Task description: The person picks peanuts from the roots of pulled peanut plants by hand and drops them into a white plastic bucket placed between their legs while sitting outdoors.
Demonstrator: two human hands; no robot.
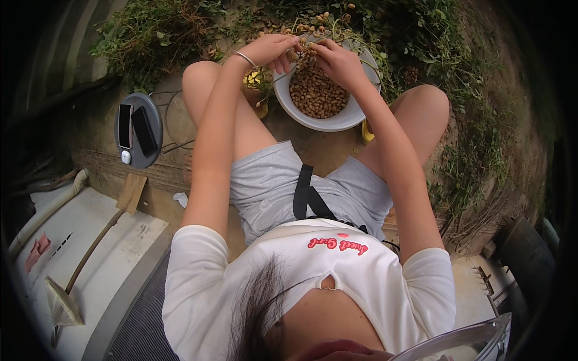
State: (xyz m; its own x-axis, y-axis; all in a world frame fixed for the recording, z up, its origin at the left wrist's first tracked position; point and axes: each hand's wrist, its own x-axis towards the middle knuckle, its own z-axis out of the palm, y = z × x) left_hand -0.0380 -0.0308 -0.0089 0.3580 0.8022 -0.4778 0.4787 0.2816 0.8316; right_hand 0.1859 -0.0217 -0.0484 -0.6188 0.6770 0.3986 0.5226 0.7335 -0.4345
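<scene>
My left hand (271,50), with a bracelet on its wrist, has its fingertips at a cluster of peanut pods (299,53) on an uprooted peanut plant. Its other fingers hang loosely below the cluster. From the other side, the bent fingers of my right hand (339,64) pinch the same cluster. Both hands are over a pale plastic basin (299,118) standing between my legs. Loose unshelled peanuts (319,92) cover the basin's bottom. More pods and stems (323,28) lie across its far rim.
Heaps of leafy peanut plants lie at the far left (153,40) and far right (433,40). On my left, a round grey stool (152,160) carries two phones and a small white case. A wooden-handled tool (92,252) lies on the white slab.
</scene>
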